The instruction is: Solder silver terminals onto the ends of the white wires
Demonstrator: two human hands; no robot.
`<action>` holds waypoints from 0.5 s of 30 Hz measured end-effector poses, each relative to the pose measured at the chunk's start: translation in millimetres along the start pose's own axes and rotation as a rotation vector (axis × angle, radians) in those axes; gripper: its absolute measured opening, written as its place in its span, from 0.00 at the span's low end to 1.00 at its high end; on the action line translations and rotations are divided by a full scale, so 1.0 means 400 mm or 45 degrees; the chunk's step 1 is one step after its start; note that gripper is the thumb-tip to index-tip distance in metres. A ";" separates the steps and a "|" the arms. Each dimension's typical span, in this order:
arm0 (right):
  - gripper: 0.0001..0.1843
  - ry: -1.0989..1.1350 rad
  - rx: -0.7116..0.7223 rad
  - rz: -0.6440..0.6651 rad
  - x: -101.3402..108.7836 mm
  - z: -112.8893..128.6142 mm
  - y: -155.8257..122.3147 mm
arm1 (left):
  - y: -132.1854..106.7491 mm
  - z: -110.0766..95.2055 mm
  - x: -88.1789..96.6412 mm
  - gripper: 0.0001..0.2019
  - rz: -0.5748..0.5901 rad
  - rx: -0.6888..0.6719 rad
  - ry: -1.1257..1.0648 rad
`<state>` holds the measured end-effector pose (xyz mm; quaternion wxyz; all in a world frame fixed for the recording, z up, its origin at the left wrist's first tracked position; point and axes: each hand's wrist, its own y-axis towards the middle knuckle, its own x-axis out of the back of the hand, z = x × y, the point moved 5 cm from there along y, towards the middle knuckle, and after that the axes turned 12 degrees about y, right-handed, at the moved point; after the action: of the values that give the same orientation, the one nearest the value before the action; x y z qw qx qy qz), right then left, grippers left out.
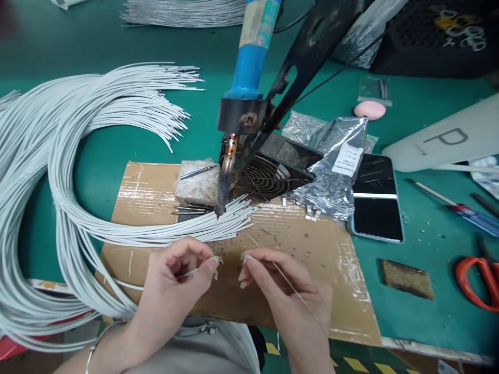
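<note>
My left hand (175,291) is closed in a pinch over the cardboard sheet, holding a white wire (190,273) with its tip just showing past the thumb and forefinger. Facing it across a small gap, my right hand (288,291) is closed too. A thin strand of solder wire (298,295) passes through its fingers and over its back. Whether a small part also sits in that pinch is hidden. Above and between both hands hangs a blue-handled soldering iron (249,67), clamped in a black metal stand (307,57), tip pointing down.
Bundles of white wires (70,156) cover the left side, one reaching across the cardboard (335,270). Behind the iron's tip are a stone-like block (197,184) and a black fan (268,176). Rightward lie bagged metal parts (337,166), a phone (376,208), a screwdriver (463,213) and scissors (468,291).
</note>
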<state>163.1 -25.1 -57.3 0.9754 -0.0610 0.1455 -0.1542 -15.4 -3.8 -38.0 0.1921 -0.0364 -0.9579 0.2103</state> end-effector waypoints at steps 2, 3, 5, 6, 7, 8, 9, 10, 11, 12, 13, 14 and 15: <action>0.04 0.029 -0.003 0.070 -0.011 -0.003 -0.002 | 0.001 0.005 0.000 0.07 -0.013 0.000 0.034; 0.04 0.043 -0.019 0.074 -0.014 -0.004 -0.002 | 0.001 0.006 -0.001 0.07 -0.012 0.004 0.040; 0.04 0.069 -0.071 0.038 -0.018 -0.005 -0.005 | 0.001 0.005 -0.003 0.08 -0.003 0.016 0.040; 0.05 0.081 -0.097 0.024 -0.021 -0.005 -0.007 | 0.000 0.003 -0.004 0.08 0.005 0.021 0.036; 0.05 0.094 -0.120 0.016 -0.025 -0.004 -0.009 | -0.001 0.000 -0.005 0.09 0.016 0.028 0.031; 0.05 0.109 -0.142 0.008 -0.030 -0.004 -0.010 | -0.003 -0.003 -0.004 0.09 0.021 0.034 0.027; 0.04 0.127 -0.161 -0.001 -0.034 -0.004 -0.011 | -0.004 -0.005 -0.004 0.09 0.023 0.041 0.025; 0.04 0.147 -0.178 -0.010 -0.037 -0.005 -0.012 | -0.005 -0.007 -0.003 0.09 0.019 0.046 0.027; 0.04 0.165 -0.191 -0.017 -0.039 -0.005 -0.012 | -0.006 -0.007 -0.001 0.09 0.013 0.047 0.032; 0.04 0.180 -0.199 -0.020 -0.042 -0.005 -0.012 | -0.006 -0.007 0.000 0.08 0.005 0.042 0.038; 0.04 0.189 -0.205 -0.018 -0.044 -0.006 -0.012 | -0.006 -0.006 0.000 0.08 0.000 0.034 0.040; 0.04 0.193 -0.210 -0.012 -0.046 -0.006 -0.012 | -0.005 -0.003 0.000 0.08 -0.003 0.021 0.041; 0.04 0.194 -0.215 -0.006 -0.047 -0.006 -0.011 | -0.005 0.000 -0.001 0.08 -0.003 0.011 0.042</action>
<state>143.9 -23.6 -53.8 0.9525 -0.1316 0.2314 -0.1478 -15.0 -5.6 -37.2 0.2081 -0.0378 -0.9538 0.2134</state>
